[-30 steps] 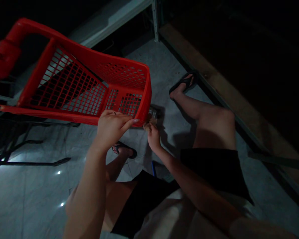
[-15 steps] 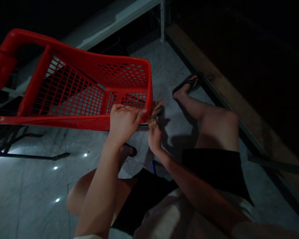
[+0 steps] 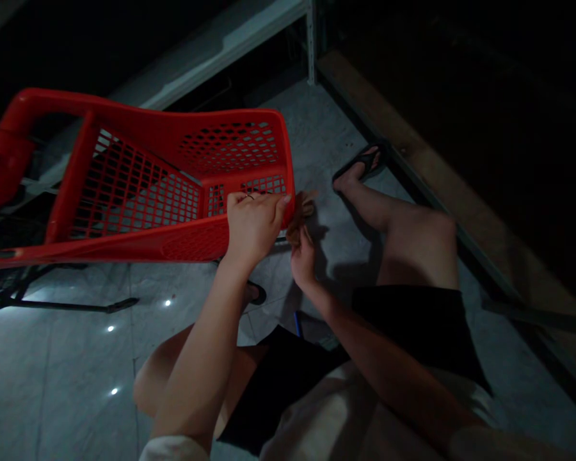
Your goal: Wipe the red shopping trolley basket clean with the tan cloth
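A red plastic shopping basket [image 3: 139,186] on a dark wheeled frame stands tilted in front of me. My left hand [image 3: 254,224] grips the basket's near right corner, fingers curled over the rim. My right hand [image 3: 303,256] is just right of that corner and holds a small brownish crumpled thing [image 3: 300,214] against the basket's outer side; what it is cannot be made out in the dim light.
I sit on a pale tiled floor [image 3: 77,358], legs bent, in black shorts and sandals. A wooden ledge [image 3: 413,153] and a metal shelf post [image 3: 310,41] run along the right and back. The cart's dark frame [image 3: 52,301] lies at left.
The basket has tipped and shifted so its corner sits higher and nearer. My left hand slid along the rim to the corner. My right hand rose with the brownish thing.
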### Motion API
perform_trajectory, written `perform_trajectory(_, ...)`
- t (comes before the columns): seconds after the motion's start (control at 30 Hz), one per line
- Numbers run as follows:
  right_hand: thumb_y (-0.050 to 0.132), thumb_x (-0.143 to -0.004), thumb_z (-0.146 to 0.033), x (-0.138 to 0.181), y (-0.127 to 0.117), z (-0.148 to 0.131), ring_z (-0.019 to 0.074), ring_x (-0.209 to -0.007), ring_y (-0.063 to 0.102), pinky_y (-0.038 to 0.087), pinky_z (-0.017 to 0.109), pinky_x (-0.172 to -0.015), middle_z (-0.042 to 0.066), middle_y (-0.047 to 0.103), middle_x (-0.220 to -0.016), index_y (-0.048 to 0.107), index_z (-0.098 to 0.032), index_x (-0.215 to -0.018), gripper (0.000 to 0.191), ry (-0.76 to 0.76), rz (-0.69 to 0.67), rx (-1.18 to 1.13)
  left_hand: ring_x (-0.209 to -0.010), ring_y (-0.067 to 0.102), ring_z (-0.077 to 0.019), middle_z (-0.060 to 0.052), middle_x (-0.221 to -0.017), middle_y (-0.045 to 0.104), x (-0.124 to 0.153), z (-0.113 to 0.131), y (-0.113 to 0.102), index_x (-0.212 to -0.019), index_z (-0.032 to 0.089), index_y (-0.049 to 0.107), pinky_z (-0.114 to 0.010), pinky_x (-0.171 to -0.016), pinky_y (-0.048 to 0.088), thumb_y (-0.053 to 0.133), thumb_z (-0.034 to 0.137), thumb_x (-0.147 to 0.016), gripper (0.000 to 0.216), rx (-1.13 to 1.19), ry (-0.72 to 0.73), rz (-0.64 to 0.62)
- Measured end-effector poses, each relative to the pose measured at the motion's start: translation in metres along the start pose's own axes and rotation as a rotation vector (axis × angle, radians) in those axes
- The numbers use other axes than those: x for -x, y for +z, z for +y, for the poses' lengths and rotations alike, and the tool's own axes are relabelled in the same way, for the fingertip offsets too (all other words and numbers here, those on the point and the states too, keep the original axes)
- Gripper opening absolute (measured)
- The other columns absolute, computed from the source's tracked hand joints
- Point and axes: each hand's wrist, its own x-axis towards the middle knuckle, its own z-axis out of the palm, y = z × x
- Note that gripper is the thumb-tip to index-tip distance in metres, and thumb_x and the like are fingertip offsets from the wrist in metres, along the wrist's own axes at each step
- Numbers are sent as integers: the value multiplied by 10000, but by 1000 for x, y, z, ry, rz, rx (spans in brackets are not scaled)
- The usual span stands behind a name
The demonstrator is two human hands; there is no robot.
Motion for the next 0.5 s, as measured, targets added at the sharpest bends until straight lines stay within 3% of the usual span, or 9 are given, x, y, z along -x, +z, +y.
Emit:
perform_trajectory(0.07,425,-940,-132,-4,1,-8,228,-1446,553,443,468,-1231,163,610,-1513,585,-139,-1481,565,48,22,-37,-1079,717,-264,-77,-1118,807,-4,-4,0,-1120,252,773,-487,-1088,398,297,482,-1106,529,79,41,31)
perform_trajectory(0.17,419,-995,-168,-19,-1,-55,170,-1516,461,376,419,-1280,80,542,-1593,496,-223,-1563,576,-69,68,-157,-1261,655,-221,-63,-1361,728,-7,-18,-16,-1372,238,665,-390,-1115,436,315,419,-1114,471,227,160,30)
perform_trajectory(0.27,418,-1007,-162,-27,-3,-85,149,-1545,409,334,404,-1304,49,500,-1628,454,-257,-1593,596,-168,80,-190,-1297,642,-224,-58,-1396,709,-3,-40,-41,-1351,234,684,-338,-1093,467,382,429,-1098,440,177,139,-23)
perform_trajectory(0.37,392,-942,-76,-21,0,-61,141,-1533,428,349,402,-1295,53,514,-1618,498,-245,-1565,655,-134,10,-99,-1165,712,-265,-53,-1275,771,6,-62,-56,-1230,278,747,-336,-960,513,451,486,-1069,396,-9,-1,-125)
perform_trajectory(0.5,399,-855,-25,-12,12,-18,177,-1478,512,397,419,-1261,122,577,-1557,591,-170,-1483,672,42,-63,-73,-975,753,-286,-63,-1117,810,14,-75,-46,-1257,321,711,-326,-780,487,393,547,-1071,432,-186,-149,-121)
